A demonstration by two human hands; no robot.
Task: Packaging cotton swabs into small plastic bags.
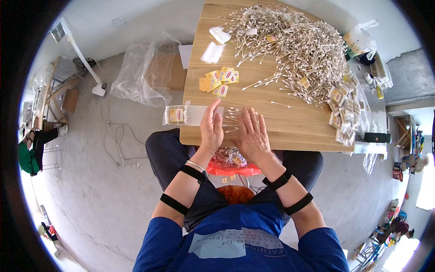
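Note:
A small bunch of cotton swabs [231,114] lies at the table's near edge between my two hands. My left hand [211,129] stands on its side at the left of the bunch, fingers stretched out, holding nothing I can see. Palm down, my right hand [252,131] lies flat with its fingers straight, at the right of the bunch and partly over it. Left of my left hand, a clear pack of swabs [176,114] with a yellow label sits at the table's left edge. Several yellow printed cards [219,80] are spread just beyond my hands.
A large heap of loose swabs [299,45] covers the far right of the wooden table [290,131]. Filled packs [346,106] are piled at its right edge. Clear plastic sleeves [213,52] lie far left. Below the near edge hangs a red bag [235,170] containing packs.

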